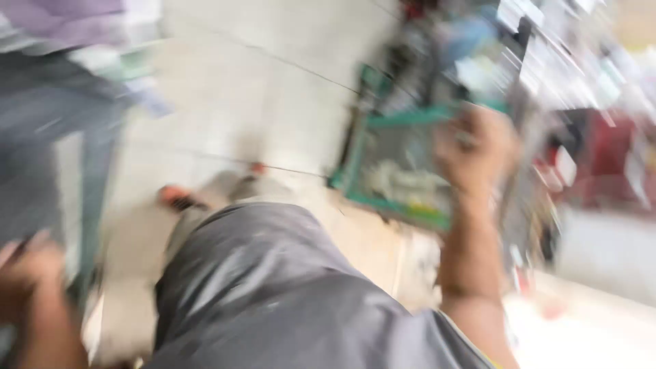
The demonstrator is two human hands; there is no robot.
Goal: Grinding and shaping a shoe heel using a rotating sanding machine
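Heavy motion blur. Right hand (475, 147) raised right of centre, fingers curled, touching green-framed crate (400, 160); grip uncertain. Left hand (27, 273) lower left, state unclear.

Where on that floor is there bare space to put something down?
Bare pale tiled floor lies between the blurred grey trousered legs and the green crate. It is crowded right of the crate, by the right hand; the clutter is too blurred to identify.
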